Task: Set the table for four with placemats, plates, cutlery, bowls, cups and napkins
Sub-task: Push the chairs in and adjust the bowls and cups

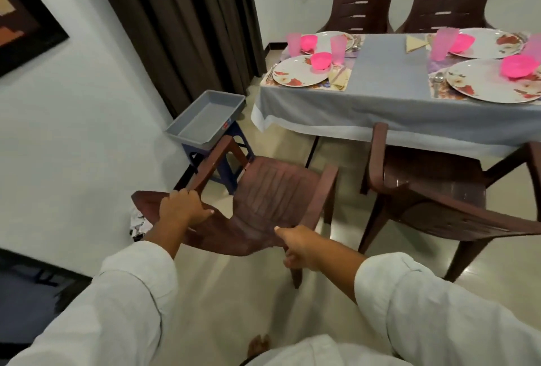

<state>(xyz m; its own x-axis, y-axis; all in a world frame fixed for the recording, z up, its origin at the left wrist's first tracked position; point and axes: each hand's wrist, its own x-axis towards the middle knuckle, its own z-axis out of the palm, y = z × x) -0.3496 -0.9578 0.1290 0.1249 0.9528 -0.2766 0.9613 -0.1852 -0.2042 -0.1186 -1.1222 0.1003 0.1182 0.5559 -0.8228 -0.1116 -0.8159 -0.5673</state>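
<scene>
The left hand [183, 207] and right hand [298, 245] each grip a side of the brown plastic chair [272, 190] at its backrest. It stands apart from the tabletop [386, 72], where four plates [298, 72], pink bowls [320, 60] and cups [338, 44] look laid. The setting seems done, so next the chair wants sliding in at the near-left place.
</scene>
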